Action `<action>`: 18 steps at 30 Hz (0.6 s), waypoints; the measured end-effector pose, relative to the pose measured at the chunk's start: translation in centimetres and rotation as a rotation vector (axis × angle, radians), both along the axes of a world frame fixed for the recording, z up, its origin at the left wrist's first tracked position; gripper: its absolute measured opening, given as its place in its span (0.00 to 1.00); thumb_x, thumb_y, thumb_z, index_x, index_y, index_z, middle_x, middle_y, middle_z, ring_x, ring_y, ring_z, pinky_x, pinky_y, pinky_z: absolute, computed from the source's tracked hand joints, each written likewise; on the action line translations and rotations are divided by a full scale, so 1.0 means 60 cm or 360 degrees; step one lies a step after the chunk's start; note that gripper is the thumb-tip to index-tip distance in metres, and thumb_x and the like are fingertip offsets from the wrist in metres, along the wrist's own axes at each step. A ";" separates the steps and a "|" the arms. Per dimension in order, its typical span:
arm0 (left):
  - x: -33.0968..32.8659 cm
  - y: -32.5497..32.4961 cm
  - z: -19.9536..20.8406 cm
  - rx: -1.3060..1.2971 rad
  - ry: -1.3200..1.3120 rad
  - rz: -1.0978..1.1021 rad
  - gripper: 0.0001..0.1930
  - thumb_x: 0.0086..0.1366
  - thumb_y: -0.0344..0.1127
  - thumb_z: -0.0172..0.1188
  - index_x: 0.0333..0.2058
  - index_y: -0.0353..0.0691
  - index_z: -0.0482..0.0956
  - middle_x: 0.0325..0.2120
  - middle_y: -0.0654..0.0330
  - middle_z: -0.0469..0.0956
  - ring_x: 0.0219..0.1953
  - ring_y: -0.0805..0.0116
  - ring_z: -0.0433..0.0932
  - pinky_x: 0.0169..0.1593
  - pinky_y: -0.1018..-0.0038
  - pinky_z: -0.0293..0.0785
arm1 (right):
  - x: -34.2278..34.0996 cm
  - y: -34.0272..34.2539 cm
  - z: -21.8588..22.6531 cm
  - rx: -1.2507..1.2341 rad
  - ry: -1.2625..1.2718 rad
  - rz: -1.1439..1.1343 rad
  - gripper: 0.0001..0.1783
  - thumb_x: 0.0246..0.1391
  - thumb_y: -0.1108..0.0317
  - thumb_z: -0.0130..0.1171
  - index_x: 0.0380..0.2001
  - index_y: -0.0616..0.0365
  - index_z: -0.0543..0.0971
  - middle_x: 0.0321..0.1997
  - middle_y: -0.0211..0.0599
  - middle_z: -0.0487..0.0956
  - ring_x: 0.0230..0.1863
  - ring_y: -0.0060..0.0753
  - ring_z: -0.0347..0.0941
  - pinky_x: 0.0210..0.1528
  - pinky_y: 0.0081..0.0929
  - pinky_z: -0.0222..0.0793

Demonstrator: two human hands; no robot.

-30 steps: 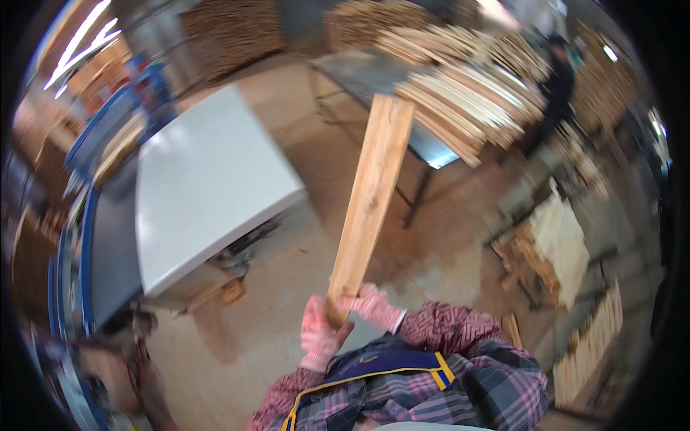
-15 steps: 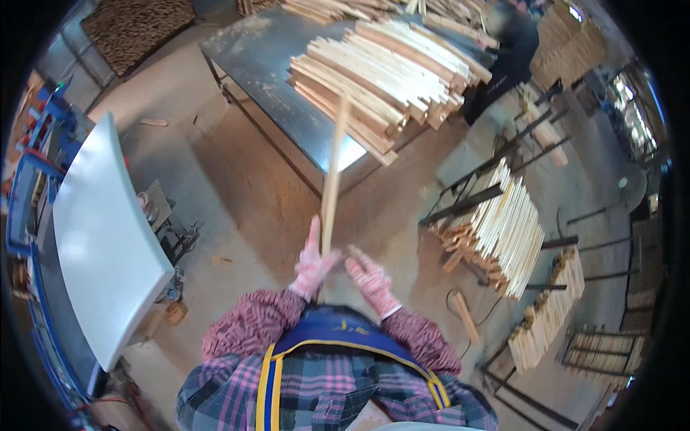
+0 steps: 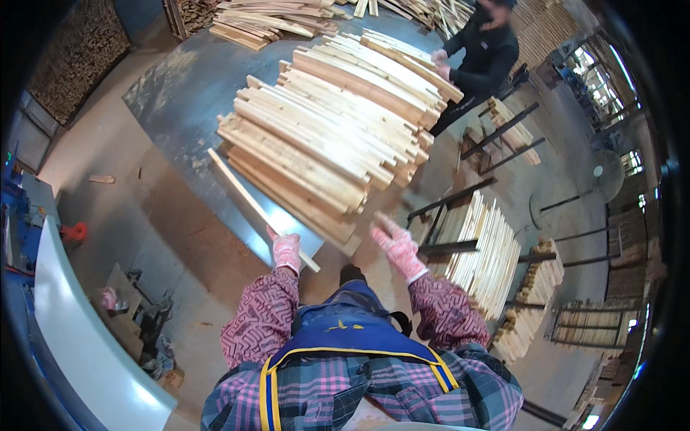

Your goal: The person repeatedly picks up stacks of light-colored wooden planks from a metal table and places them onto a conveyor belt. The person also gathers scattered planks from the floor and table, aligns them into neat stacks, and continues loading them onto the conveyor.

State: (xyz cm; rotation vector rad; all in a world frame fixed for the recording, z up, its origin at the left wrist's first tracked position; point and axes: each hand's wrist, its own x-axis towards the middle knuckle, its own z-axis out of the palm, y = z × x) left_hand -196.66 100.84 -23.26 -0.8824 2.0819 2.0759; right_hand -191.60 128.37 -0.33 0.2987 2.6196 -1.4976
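Observation:
My left hand [image 3: 286, 251], in a pink-and-white glove, is closed on a long, thin wooden strip [image 3: 248, 195] close to its near end. The strip's far end reaches over the metal table [image 3: 180, 93], beside a big layered stack of pale wooden strips [image 3: 323, 129]. Off the stack's near right corner is my right hand [image 3: 397, 248], in a matching glove. It holds nothing, its fingers are apart, and some motion blurs their tips.
A person in dark clothes [image 3: 489, 54] stands across the table with gloved hands at the stack. Black metal racks [image 3: 449, 248] bearing wooden strips [image 3: 485, 251] stand at the right. Along the left lies a curved white panel [image 3: 79, 323]. More loose strips [image 3: 273, 18] cover the table's far end.
I am closer to the table and its stack. The strip, upright in front of me before, now slants toward the table in my left hand. My right hand has moved away from my left.

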 end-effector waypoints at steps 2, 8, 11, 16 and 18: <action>-0.056 0.042 0.009 -0.0292 -0.0078 0.0124 0.34 0.56 0.30 0.60 0.61 0.32 0.60 0.17 0.59 0.75 0.24 0.65 0.74 0.37 0.71 0.73 | -0.145 0.069 0.023 0.0318 0.0205 0.0032 0.40 0.57 0.45 0.62 0.65 0.59 0.69 0.64 0.53 0.74 0.66 0.49 0.69 0.68 0.37 0.62; -0.136 0.098 0.075 0.0297 -0.0115 0.0629 0.57 0.52 0.23 0.57 0.74 0.43 0.28 0.19 0.63 0.72 0.22 0.70 0.71 0.30 0.71 0.71 | -0.612 0.228 0.101 0.1640 0.0440 0.0407 0.66 0.44 0.36 0.68 0.73 0.65 0.48 0.74 0.64 0.53 0.74 0.60 0.50 0.74 0.48 0.47; -0.116 0.080 0.117 0.0699 -0.0118 0.0916 0.39 0.52 0.26 0.59 0.65 0.36 0.58 0.25 0.59 0.76 0.26 0.65 0.74 0.36 0.67 0.76 | -0.798 0.275 0.101 0.1619 -0.0003 0.0335 0.64 0.47 0.23 0.54 0.73 0.61 0.50 0.75 0.58 0.54 0.76 0.57 0.49 0.73 0.58 0.42; -0.106 0.072 0.185 0.1098 -0.0179 0.0674 0.09 0.54 0.30 0.59 0.34 0.33 0.77 0.28 0.56 0.78 0.32 0.57 0.79 0.43 0.62 0.80 | -0.904 0.335 -0.046 0.1371 -0.0189 0.0262 0.53 0.56 0.22 0.41 0.70 0.55 0.62 0.67 0.57 0.69 0.72 0.55 0.59 0.70 0.47 0.56; -0.116 0.100 0.218 0.0915 -0.0185 0.0588 0.13 0.60 0.35 0.63 0.40 0.33 0.78 0.33 0.56 0.80 0.36 0.57 0.82 0.46 0.60 0.81 | -0.893 0.308 -0.009 0.1016 -0.0244 0.0254 0.53 0.56 0.23 0.45 0.71 0.55 0.61 0.69 0.58 0.66 0.72 0.54 0.59 0.71 0.48 0.56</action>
